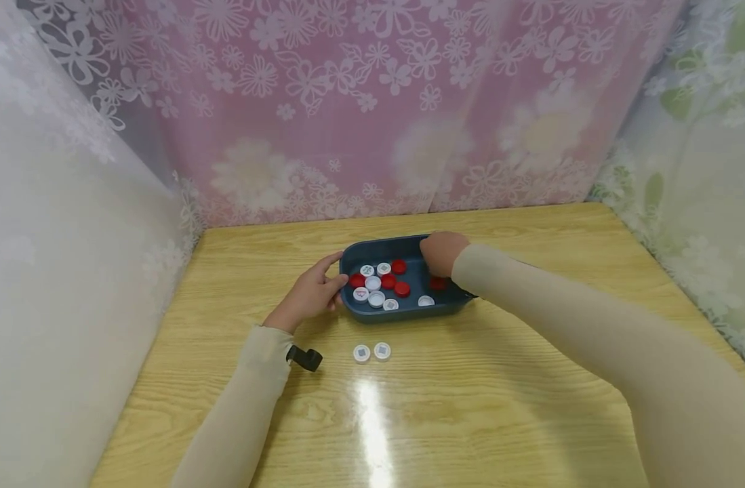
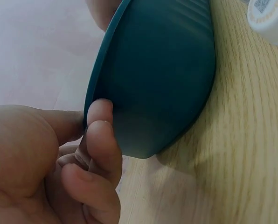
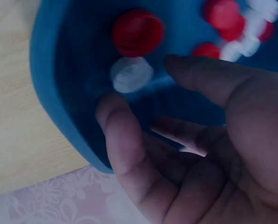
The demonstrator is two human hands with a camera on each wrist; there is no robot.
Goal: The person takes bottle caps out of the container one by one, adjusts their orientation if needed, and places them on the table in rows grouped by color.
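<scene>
On the tabletop (image 1: 183, 325), head view: your blue tray (image 1: 409, 315) sits near the centre, with red and white caps (image 1: 388, 281) clustered on its 9 o'clock side.
Left hand: yours (image 1: 311, 295) is at the tray's 9 o'clock; your right hand (image 1: 444, 252) reaches in from 2 o'clock, its fingertips hidden here.
Loose pair: two plain-topped wood-side caps (image 1: 362, 354) lie at the tray's 7 o'clock.
Rim, left wrist view: at 8 o'clock, your curled left fingers and thumb pinch the tray's wall.
Caps, right wrist view: a red cap (image 3: 138, 33) is at 12 o'clock, a white cap (image 3: 131, 75) just below.
Right fingers: your thumb and nearest fingertip stand apart beside that white cap, not gripping it.
</scene>
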